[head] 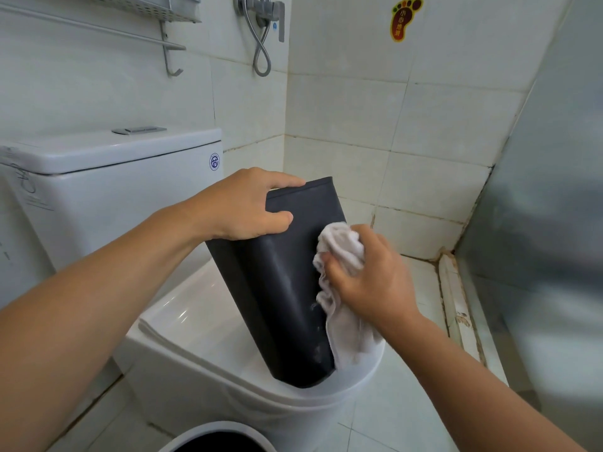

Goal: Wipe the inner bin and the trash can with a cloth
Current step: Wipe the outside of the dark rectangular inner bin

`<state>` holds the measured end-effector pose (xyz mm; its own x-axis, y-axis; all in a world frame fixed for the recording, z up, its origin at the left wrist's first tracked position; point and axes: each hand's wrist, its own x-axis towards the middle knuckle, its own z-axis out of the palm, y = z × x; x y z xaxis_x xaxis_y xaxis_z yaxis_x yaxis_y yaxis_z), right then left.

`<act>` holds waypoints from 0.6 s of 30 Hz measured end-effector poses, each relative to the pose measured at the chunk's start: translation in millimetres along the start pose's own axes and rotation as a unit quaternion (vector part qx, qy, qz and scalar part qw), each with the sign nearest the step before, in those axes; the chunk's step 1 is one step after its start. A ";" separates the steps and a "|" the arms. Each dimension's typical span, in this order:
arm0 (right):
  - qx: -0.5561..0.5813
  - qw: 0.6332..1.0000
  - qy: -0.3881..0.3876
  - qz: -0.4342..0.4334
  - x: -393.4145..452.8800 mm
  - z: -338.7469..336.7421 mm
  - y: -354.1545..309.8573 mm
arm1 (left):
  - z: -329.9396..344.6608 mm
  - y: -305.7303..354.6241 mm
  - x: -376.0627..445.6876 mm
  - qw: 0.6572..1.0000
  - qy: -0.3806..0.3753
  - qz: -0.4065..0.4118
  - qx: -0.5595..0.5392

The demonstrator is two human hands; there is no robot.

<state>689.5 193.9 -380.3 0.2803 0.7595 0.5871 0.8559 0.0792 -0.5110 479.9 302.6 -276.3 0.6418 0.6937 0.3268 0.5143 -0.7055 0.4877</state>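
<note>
The bin (pixel 277 288) stands tilted, upside down, on the closed toilet lid (pixel 202 321). The left hand (pixel 241 207) grips its upper end. The right hand (pixel 368 275) clutches the cloth (pixel 339 249) against its side. The bin seems light, stiff and smooth, so it could slip; holding the end edge looks safest.

A single head-worn view looks forward and down from close above the closed toilet lid (pixel 202 308). It faces the tiled corner, with the cistern (pixel 107 171) at 10 o'clock and the shower mixer (pixel 261 11) at 12 o'clock.
</note>
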 end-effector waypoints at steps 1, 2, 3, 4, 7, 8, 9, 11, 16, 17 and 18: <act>-0.002 0.999 -0.020 -0.042 -10.7 -0.7 -5.4 | -0.2 -1.0 0.2 1.000 0.001 -0.005 0.002; 0.002 0.996 -0.041 -0.080 -21.0 -1.4 -11.0 | -0.4 -2.1 0.2 1.000 0.003 -0.008 0.003; 0.007 0.993 -0.060 -0.106 -28.9 -2.0 -14.8 | -0.8 -3.3 -0.1 1.000 0.005 -0.010 0.006; 0.006 0.991 -0.068 -0.119 -31.6 -1.6 -15.7 | -0.9 -4.0 -0.4 1.000 0.006 -0.012 0.007; -0.002 0.994 -0.044 -0.097 -19.5 -0.8 -13.2 | -0.9 -4.2 -0.8 1.000 0.008 -0.017 0.011; 0.001 0.997 -0.032 -0.073 -14.2 -1.1 -11.4 | -1.0 -3.9 -0.4 1.000 0.008 -0.019 0.015; 0.007 0.998 -0.021 -0.052 -10.8 -1.7 -11.0 | -1.1 -3.4 0.3 1.000 0.006 -0.022 0.021; 0.012 0.999 -0.012 -0.051 -11.8 -2.7 -13.1 | -1.7 -1.7 1.5 0.999 0.000 -0.026 0.032; -0.027 0.978 -0.005 -0.207 -25.6 -3.4 -48.0 | -1.3 6.4 4.0 0.998 -0.007 -0.009 0.054; -0.041 0.970 0.007 -0.239 -25.4 -2.4 -55.7 | -1.3 7.9 4.5 0.998 -0.009 -0.006 0.059; -0.060 0.961 0.015 -0.271 -25.3 -1.2 -60.8 | -1.3 8.8 4.9 0.998 -0.010 -0.004 0.062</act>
<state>630.8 169.1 -363.4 -0.2087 0.6084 0.7657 0.9235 0.3803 -0.0506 486.8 300.0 -269.3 0.6484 0.6968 0.3066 0.5851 -0.7138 0.3850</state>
